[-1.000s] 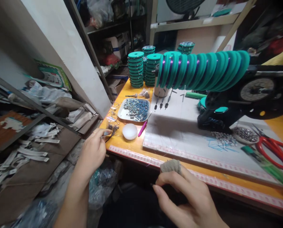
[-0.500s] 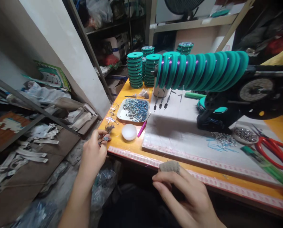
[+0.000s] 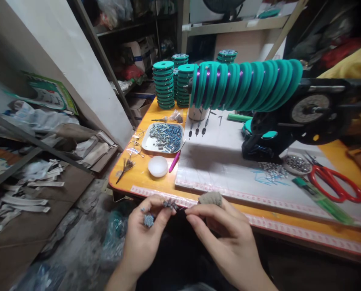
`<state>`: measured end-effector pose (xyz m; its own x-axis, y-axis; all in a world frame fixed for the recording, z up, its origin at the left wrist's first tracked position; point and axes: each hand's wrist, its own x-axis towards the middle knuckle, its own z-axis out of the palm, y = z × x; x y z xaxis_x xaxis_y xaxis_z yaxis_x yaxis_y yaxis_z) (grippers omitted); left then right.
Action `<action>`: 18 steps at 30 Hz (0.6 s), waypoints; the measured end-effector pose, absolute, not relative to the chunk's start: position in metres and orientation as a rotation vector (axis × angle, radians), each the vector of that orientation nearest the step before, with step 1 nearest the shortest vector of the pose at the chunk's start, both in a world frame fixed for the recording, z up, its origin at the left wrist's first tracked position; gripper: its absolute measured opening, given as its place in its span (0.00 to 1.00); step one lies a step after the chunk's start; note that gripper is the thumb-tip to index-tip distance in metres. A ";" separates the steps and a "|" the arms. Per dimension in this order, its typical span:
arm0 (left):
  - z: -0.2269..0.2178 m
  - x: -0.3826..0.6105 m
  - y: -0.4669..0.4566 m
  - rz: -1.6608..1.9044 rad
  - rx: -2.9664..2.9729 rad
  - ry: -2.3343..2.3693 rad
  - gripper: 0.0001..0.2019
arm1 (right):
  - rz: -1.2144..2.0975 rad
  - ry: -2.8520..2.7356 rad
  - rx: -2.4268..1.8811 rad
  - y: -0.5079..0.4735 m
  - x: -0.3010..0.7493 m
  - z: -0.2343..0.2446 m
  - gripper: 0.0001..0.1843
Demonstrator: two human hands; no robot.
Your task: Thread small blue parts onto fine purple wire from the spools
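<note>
My left hand (image 3: 145, 232) is below the front edge of the orange table (image 3: 144, 180). It pinches a small cluster of grey-blue metal pieces (image 3: 170, 203) at its fingertips, and more of them (image 3: 148, 220) lie in its palm. My right hand (image 3: 225, 238) is close beside it, fingers bent toward the cluster. A beige fabric guard (image 3: 210, 198) covers its forefinger. A white tray (image 3: 152, 144) of the same small pieces stands further back on the table.
A winding machine (image 3: 307, 117) carries a row of teal spools (image 3: 247, 83). Stacked teal spools (image 3: 164, 85), a white round lid (image 3: 158, 166), a pink pen (image 3: 174, 161), red scissors (image 3: 338, 182) and a white work mat (image 3: 229, 161) are there too. Cluttered shelves (image 3: 35, 161) stand left.
My left hand has left the table's left corner with small pieces and come to the middle beside my right hand. The camera has tilted slightly.
</note>
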<state>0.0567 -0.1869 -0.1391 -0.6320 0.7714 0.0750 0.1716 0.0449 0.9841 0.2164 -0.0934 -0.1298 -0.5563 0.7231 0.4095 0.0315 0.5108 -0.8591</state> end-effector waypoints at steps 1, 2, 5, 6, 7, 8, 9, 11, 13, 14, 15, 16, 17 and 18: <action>-0.140 0.065 -0.186 1.632 0.974 1.817 0.06 | 1.099 -1.930 -0.634 -0.093 0.216 -0.130 0.06; -0.140 0.072 -0.186 1.649 1.003 1.801 0.05 | 1.107 -1.919 -0.651 -0.093 0.215 -0.130 0.06; -0.143 0.081 -0.184 1.697 1.143 1.792 0.06 | 1.103 -1.903 -0.695 -0.093 0.216 -0.130 0.05; -0.145 0.082 -0.184 1.695 1.201 1.793 0.06 | 1.097 -1.902 -0.701 -0.093 0.217 -0.130 0.05; -0.146 0.082 -0.185 1.685 1.253 1.792 0.07 | 1.097 -1.900 -0.702 -0.094 0.217 -0.130 0.05; -0.148 0.083 -0.185 1.673 1.296 1.793 0.08 | 1.106 -1.899 -0.701 -0.094 0.218 -0.129 0.05; -0.149 0.083 -0.186 1.665 1.326 1.798 0.08 | 1.119 -1.898 -0.699 -0.095 0.219 -0.129 0.05; -0.150 0.086 -0.188 1.667 1.349 1.816 0.08 | 1.153 -1.905 -0.698 -0.095 0.220 -0.129 0.05; -0.150 0.090 -0.190 1.678 1.289 1.809 0.08 | 1.159 -1.922 -0.700 -0.095 0.220 -0.129 0.05; -0.150 0.093 -0.190 1.695 1.208 1.787 0.07 | 1.155 -1.930 -0.700 -0.095 0.220 -0.129 0.05; -0.149 0.096 -0.190 1.719 1.105 1.751 0.05 | 1.151 -1.934 -0.699 -0.095 0.221 -0.129 0.05; -0.149 0.099 -0.190 1.744 0.992 1.701 0.04 | 1.151 -1.934 -0.697 -0.095 0.221 -0.129 0.05; -0.150 0.101 -0.189 1.762 0.892 1.642 0.03 | 1.155 -1.931 -0.691 -0.095 0.221 -0.129 0.05; -0.151 0.102 -0.189 1.775 0.814 1.580 0.03 | 1.162 -1.930 -0.684 -0.095 0.221 -0.129 0.06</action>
<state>0.1021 -0.1889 -0.1508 -0.6187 0.7844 0.0435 -0.0476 -0.0927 0.9946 0.2208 -0.0946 -0.1292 -0.5620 0.7557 0.3362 0.0569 0.4408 -0.8958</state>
